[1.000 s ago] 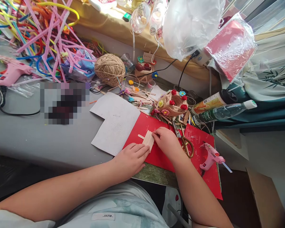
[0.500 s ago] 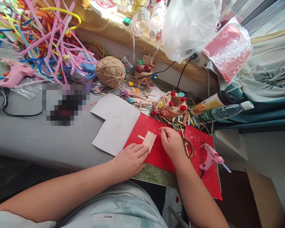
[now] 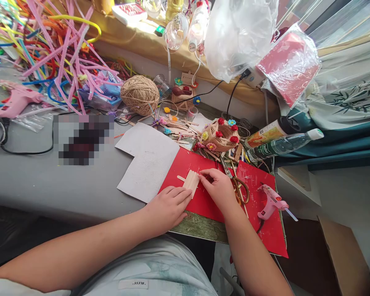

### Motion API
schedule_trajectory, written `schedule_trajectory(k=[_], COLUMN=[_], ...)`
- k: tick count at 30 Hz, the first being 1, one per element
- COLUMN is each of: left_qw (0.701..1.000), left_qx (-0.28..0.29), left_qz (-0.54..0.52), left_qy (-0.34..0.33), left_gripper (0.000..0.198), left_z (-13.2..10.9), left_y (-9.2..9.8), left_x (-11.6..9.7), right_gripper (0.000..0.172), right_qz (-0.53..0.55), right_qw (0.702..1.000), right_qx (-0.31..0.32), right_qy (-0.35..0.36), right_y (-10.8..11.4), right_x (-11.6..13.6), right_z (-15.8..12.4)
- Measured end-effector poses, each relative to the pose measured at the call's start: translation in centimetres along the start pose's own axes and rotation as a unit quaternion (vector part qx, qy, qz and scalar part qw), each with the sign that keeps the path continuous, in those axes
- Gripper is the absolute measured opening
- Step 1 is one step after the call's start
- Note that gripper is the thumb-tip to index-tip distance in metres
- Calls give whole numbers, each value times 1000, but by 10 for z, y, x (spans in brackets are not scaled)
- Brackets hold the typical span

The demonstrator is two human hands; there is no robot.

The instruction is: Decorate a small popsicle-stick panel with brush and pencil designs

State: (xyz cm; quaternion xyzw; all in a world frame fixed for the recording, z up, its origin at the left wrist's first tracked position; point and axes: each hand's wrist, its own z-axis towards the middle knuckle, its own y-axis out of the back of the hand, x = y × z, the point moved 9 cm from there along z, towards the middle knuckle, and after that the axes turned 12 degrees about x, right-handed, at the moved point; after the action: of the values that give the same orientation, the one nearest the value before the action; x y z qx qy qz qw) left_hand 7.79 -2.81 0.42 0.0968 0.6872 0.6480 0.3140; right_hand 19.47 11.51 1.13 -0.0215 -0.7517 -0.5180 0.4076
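A small panel of craft sticks, laid side by side with one stick end jutting out at the left, lies on a red sheet. My left hand rests with outstretched fingers on the panel's near end, thumb apart from it. Thumb and forefinger of my right hand come together in a pinch at the panel's far right edge; what is between them is too small to make out. Scissors with brown handles lie just right of that hand.
A pink glue gun lies on red card at the right. Behind the hands are a twine basket with flowers, loose sticks, a bottle and a twine ball. White card lies left; pipe cleaners pile up far left.
My right hand has moved left to the panel's edge, its fingertips now touching or very near it. My left hand stays on the panel. The view has shifted slightly.
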Motion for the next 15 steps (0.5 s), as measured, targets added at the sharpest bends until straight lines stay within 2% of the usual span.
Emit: schedule_trajectory(k=[2,5,15], left_qw=[1000,1000,1000], left_qx=[0,1,5], left_qz=[1,-1,-1], left_qy=[0,5,2], left_gripper=[51,51,51], left_z=[0,0,1], left_y=[0,0,-2], left_x=[0,0,1], right_gripper=[14,14,9], right_qz=[-50,-93,-74], right_qw=[998,995,995], right_qx=[14,39,55], right_qy=[23,16,-43], right_y=[-2,-7,-7], right_x=[12,19,4], right_z=[4,10,24])
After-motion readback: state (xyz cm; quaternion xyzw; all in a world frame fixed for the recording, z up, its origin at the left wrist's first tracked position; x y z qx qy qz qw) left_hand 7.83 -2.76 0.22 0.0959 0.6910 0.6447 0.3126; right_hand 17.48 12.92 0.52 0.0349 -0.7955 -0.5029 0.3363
